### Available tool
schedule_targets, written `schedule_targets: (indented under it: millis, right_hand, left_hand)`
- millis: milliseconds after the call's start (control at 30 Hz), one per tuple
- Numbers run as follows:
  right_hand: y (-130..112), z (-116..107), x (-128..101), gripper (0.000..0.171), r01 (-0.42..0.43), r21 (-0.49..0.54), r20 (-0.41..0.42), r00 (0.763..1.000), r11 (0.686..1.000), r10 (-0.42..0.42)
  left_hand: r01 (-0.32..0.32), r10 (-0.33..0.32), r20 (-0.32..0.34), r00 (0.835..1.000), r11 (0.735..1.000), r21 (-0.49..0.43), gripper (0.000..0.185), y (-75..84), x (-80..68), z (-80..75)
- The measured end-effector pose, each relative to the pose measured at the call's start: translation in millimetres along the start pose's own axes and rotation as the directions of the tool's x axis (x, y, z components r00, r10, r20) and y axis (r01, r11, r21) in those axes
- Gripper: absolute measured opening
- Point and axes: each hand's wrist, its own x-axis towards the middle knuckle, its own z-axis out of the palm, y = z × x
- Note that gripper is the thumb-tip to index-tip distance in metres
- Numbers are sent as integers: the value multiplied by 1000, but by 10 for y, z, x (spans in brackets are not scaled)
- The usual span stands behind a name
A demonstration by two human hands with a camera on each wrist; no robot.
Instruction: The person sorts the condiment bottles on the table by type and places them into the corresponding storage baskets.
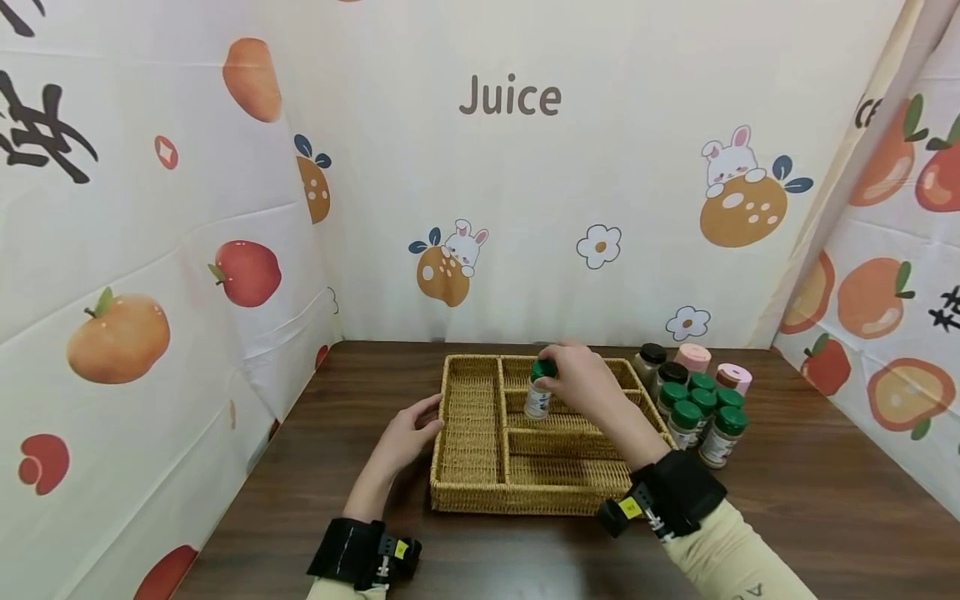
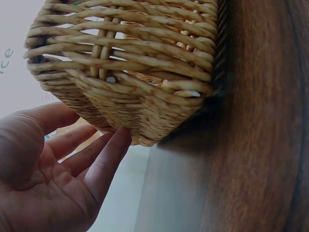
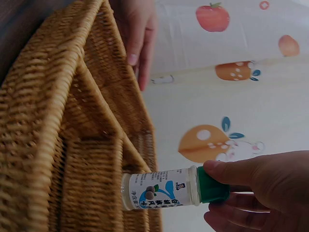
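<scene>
**Bottle [image 1: 537, 403] held from above**

Its cap [image 3: 213, 185] is pinched by the right hand [image 1: 587, 383], leaving the base free, in or over the middle right compartment of the basket [image 1: 468, 500]. The left wall is touched by the left hand [image 1: 405, 433], fingers spread, presumably for steadiness.
</scene>
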Motion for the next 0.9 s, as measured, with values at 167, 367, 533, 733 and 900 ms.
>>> schedule_targets:
  millis: [167, 367, 533, 733, 900]
  right_hand:
    - [-70, 106, 77, 37, 1, 23, 35, 999, 1000, -1]
    - [-145, 209, 152, 37, -9, 32, 68, 998, 999, 7]
    - [-165, 287, 209, 33, -18, 35, 94, 995, 999, 14]
    - [-167, 359, 250, 32, -49, 40, 138, 989, 998, 43]
    - [-173, 390, 261, 33, -53, 35, 139, 989, 998, 48]
  left_hand:
    - [-2, 2, -1, 1000, 1000, -2, 50, 20, 2, -1]
    - [2, -2, -7, 1000, 1000, 3, 49, 19, 6, 4]
    - [-1, 1, -5, 1000, 1000, 9, 49, 32, 0, 11]
    - [-3, 3, -1, 1000, 1000, 6, 49, 36, -4, 12]
    - [-6, 6, -4, 1000, 1000, 5, 49, 25, -1, 7]
